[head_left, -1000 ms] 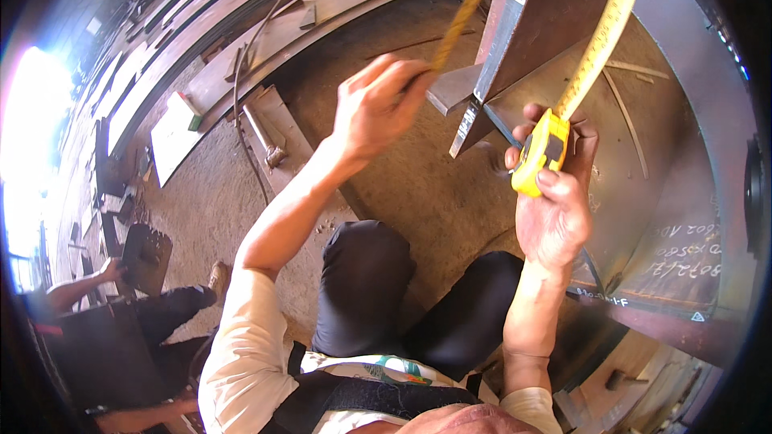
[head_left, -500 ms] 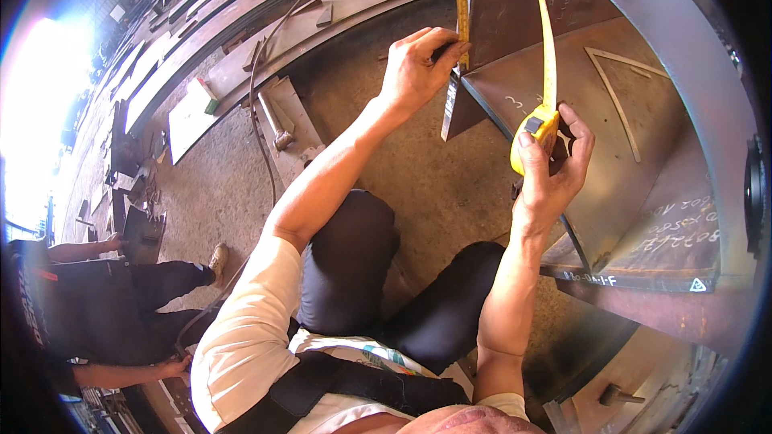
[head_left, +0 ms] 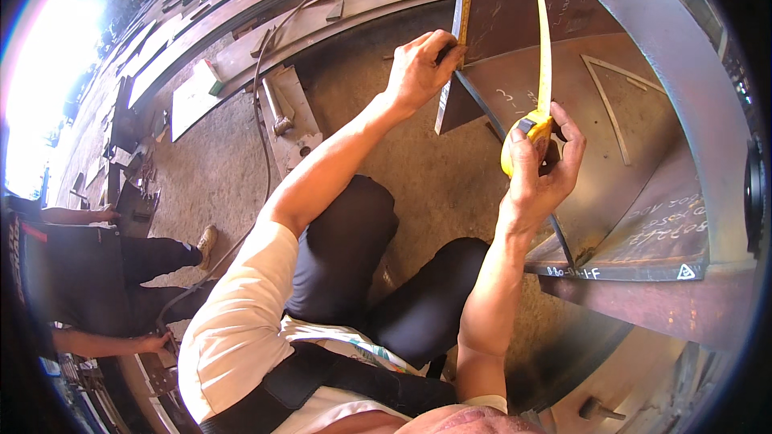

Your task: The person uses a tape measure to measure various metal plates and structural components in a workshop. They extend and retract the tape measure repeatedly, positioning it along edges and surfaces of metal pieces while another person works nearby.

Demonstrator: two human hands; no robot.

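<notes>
My right hand (head_left: 543, 173) is closed around a yellow tape measure (head_left: 523, 141), with the thumb near its dark button. Its yellow blade (head_left: 544, 48) rises to the upper edge of the view. A second length of blade (head_left: 466, 0) comes down along the upright edge of a brown steel plate (head_left: 511, 12). There my left hand (head_left: 424, 68) pinches this length against the edge between thumb and fingers. Below the tape case lies the inner face of the welded steel piece (head_left: 595, 112), marked with chalk writing. Where the two lengths join is out of view.
Curved steel plate (head_left: 671, 40) bounds the right side. A hammer (head_left: 280, 116) lies on a steel plate at left, beside a cable (head_left: 259, 124). Long steel beams (head_left: 362, 12) lie beyond. A co-worker (head_left: 104, 273) is at far left. Another tool (head_left: 599, 408) lies at lower right.
The view has shifted slightly, so the steel piece sits a little further left. My right hand and the tape case have also moved slightly left. Both grips look the same.
</notes>
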